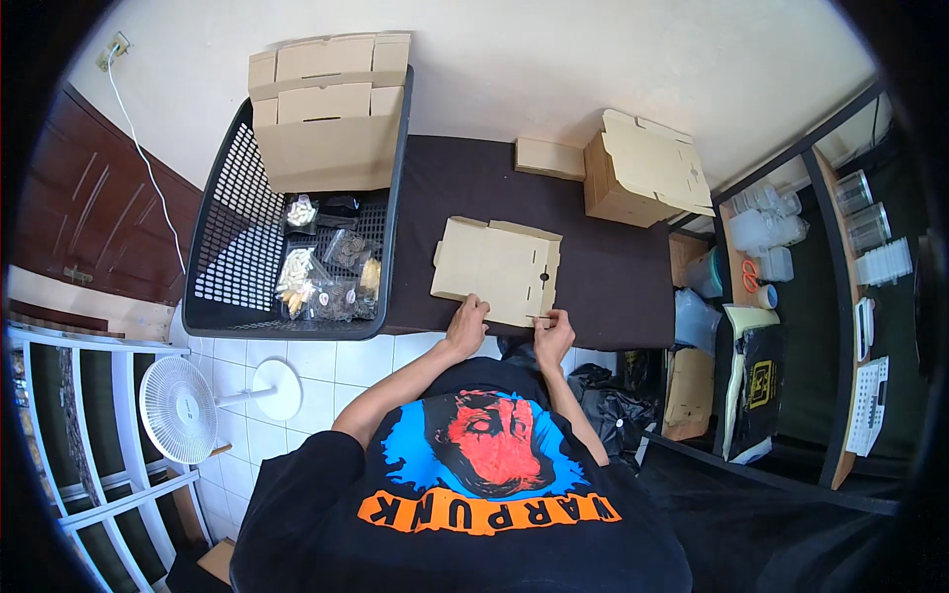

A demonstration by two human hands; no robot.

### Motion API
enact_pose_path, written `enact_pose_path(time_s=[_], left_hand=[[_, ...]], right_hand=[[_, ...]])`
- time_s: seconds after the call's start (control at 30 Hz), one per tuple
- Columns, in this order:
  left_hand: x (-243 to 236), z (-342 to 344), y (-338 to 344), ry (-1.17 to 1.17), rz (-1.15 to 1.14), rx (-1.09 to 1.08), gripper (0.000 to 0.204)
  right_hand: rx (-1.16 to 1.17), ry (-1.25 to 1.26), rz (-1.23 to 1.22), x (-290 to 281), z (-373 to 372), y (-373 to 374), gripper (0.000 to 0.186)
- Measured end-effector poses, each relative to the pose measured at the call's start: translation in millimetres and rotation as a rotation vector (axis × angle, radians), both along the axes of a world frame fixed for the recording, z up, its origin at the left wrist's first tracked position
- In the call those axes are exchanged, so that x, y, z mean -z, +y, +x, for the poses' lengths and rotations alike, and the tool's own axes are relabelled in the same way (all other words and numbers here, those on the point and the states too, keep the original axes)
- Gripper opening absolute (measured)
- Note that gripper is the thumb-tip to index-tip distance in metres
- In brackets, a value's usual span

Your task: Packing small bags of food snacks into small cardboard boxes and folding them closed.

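Observation:
An unfolded brown cardboard box (494, 259) lies on the dark cloth-covered table in front of me, its side flaps partly raised. My left hand (469, 328) is closed on its near edge, toward the left. At the near right corner my right hand (554, 338) pinches the cardboard between thumb and fingers. Small slots and a dark round hole show along the right part of the cardboard. The undersides of both hands are hidden.
A black plastic basket (203, 296) on the left holds flat cardboard boxes (326, 148) and several clear packets (297, 272). Stacked cardboard (643, 163) stands at the back right. Right-hand shelves carry orange scissors (750, 276) and clear containers (761, 222). A white fan (178, 408) stands lower left.

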State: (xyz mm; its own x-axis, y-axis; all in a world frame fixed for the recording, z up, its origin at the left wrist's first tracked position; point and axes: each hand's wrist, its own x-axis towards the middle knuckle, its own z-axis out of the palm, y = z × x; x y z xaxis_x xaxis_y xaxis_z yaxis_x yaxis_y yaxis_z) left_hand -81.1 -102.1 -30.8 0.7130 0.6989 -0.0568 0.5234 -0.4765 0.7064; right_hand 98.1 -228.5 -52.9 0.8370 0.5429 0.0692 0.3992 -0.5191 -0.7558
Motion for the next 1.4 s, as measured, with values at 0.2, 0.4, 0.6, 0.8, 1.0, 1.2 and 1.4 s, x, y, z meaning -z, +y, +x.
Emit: enact_pose_path(time_s=[0.2, 0.4, 0.6, 0.8, 1.0, 1.2, 1.4], left_hand=[[-14, 8, -7, -0.208, -0.025, -0.014, 0.055], [9, 4, -3, -0.229, 0.03, 0.005, 0.059], [26, 2, -5, -0.278, 0.014, -0.028, 0.053], [17, 9, -7, -0.344, 0.09, 0.072, 0.064], [17, 1, -8, -0.192, 0.253, 0.26, 0.07], [22, -1, -1, -0.234, 0.196, 0.26, 0.062], [7, 14, 8, 0.03, 0.433, 0.334, 0.04]], right_hand=[[-0.127, -0.107, 0.049, -15, -14, 2, 0.048], [-0.545, -0.322, -0.002, -17, -14, -1, 0.036], [-0.602, -0.338, 0.007, -22, -8, 6, 0.023], [-0.772, -0.258, 0.003, -17, 12, 11, 0.013], [-0.89, -0.364, -0.024, -13, 18, 11, 0.012], [-1.062, -0.523, -0.137, -19, 28, 18, 0.014], [-1.161, -0.599, -0.19, -21, 38, 22, 0.019]])
